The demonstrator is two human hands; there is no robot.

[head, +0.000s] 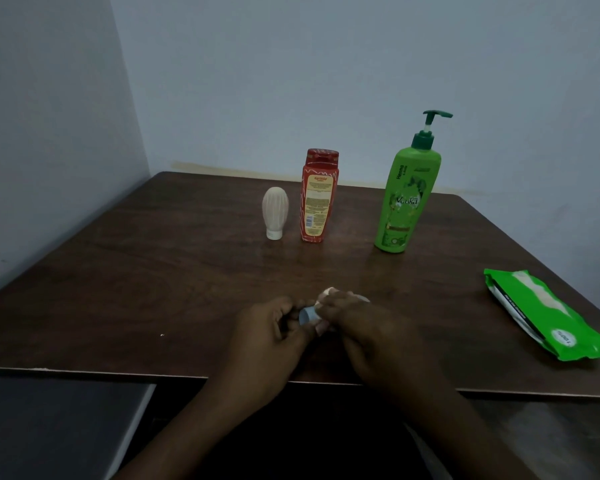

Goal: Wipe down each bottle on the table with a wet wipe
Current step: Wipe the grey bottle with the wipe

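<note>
Both hands meet over the near middle of the dark wooden table [153, 271]. My left hand [271, 334] grips the capped end of a small grey-blue bottle [307, 315]. My right hand [368, 327] is curled over the rest of that bottle with a pale wet wipe [328, 292] showing at its fingertips. Most of the small bottle is hidden by the fingers. Farther back stand three bottles: a cream ribbed one [275, 213] resting on its cap, a red one [319, 195], and a tall green pump bottle [407, 199].
A green pack of wet wipes [548, 317] lies flat near the table's right edge. Pale walls close in behind and to the left of the table. A grey surface [49, 427] sits below the near left edge.
</note>
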